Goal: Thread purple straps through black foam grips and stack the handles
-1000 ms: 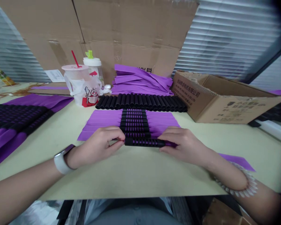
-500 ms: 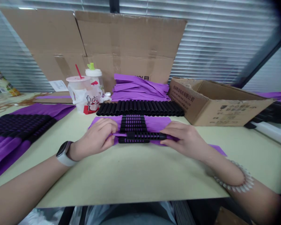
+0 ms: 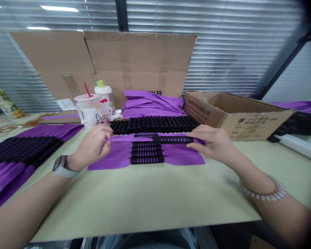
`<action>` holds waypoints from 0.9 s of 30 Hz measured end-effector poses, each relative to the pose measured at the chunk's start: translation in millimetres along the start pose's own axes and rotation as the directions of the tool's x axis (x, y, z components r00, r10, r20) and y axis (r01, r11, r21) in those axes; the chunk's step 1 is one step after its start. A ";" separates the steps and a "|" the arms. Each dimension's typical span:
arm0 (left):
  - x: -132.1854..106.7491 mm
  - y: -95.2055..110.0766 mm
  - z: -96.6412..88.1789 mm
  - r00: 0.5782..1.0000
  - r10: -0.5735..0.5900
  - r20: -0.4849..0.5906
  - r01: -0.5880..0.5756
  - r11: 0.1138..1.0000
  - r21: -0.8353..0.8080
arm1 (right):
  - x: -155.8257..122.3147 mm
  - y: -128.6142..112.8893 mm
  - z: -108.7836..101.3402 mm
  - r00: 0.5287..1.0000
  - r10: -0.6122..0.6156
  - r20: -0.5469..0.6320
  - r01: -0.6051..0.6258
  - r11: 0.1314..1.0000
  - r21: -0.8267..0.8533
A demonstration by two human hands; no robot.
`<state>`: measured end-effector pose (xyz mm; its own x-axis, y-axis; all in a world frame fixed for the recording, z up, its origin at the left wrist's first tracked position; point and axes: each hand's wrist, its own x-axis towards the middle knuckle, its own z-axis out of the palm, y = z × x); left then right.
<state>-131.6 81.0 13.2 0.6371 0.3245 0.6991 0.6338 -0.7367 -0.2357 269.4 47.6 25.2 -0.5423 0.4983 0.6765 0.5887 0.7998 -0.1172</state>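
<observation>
Purple strip (image 3: 129, 138) runs through a black slotted tube (image 3: 173, 139), held just above the laid-out purple strips (image 3: 114, 160). The left hand (image 3: 92, 145) pinches its end, the right hand (image 3: 212, 141) apparently grips the tube's end; fingertips are partly hidden.

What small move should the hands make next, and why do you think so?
Probably lower the black tube onto the purple strips, in line with the other tubes, because the left hand, pinching its strip, and right hand hold it level above them.
</observation>
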 end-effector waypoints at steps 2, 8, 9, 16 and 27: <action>-3.3 -7.8 -0.3 0.999 -0.046 -0.004 0.046 0.999 0.007 | -0.5 4.4 -3.8 1.000 0.014 -0.007 -0.015 0.999 -0.037; -9.5 -26.5 -2.9 0.991 -0.130 -0.033 0.130 0.992 -0.004 | -3.6 16.4 -11.5 0.998 0.036 -0.045 -0.041 0.993 -0.113; -9.5 -26.9 -3.6 0.989 -0.140 -0.037 0.140 0.990 0.000 | -4.1 17.3 -11.7 0.998 0.033 -0.050 -0.039 0.992 -0.119; -13.9 -21.2 -6.8 0.970 -0.230 -0.076 0.219 0.967 -0.130 | -4.3 13.8 -6.3 0.996 0.038 -0.078 -0.050 0.988 -0.148; 12.9 72.4 -19.1 0.979 -0.202 -0.009 0.202 0.978 0.042 | -1.0 -21.8 23.3 0.998 0.053 -0.023 -0.053 0.998 0.032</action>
<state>-85.9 20.5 18.0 0.4920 0.4609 0.7386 0.7673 -0.6304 -0.1177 243.2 37.5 10.1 -0.4963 0.5325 0.6857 0.5971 0.7827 -0.1756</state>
